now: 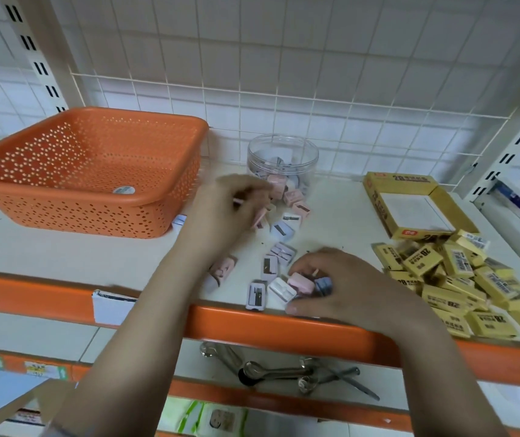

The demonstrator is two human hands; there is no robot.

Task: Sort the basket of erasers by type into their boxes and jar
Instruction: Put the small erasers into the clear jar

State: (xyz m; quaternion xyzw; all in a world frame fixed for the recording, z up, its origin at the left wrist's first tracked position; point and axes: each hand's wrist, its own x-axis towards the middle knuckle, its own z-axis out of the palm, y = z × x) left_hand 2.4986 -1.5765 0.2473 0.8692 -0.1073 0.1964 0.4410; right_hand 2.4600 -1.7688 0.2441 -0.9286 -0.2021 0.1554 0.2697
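White tiled wall behind a wire grid, pale shelf point(63, 247) with an orange front edge across the middle of the frame.

Upper left: orange basket point(88, 171), already emptied save for a sticker on its floor. Nothing more to take from there, by the look of it.

Centre, toward the back: clear jar point(282, 162), lidless, partly filled with small pastel pieces. Just in front and left of it, left hand point(230, 209), blurred, fingers curled and pinching something small and pink; exact object too smeared to tell. Best carried straight over the jar mouth and dropped from low, not tossed, since the jar stands close to the grid.

Centre, lower: loose pastel pieces point(279, 257) scattered between jar and shelf edge, pink, lilac and white, several lying right at the orange lip. Worth clearing the edge ones first, lest a nudge send them off.

Right of centre: right hand point(343, 285), fingers bent round a small cluster of pink, white and grey pieces. Better gathered in modest handfuls than crammed.

Right: open yellow box point(410, 206), tray bare, and below it a heap of yellow erasers point(460, 285) spilling toward the lower right. Best left apart from the pastel lot, then packed flat in rows.
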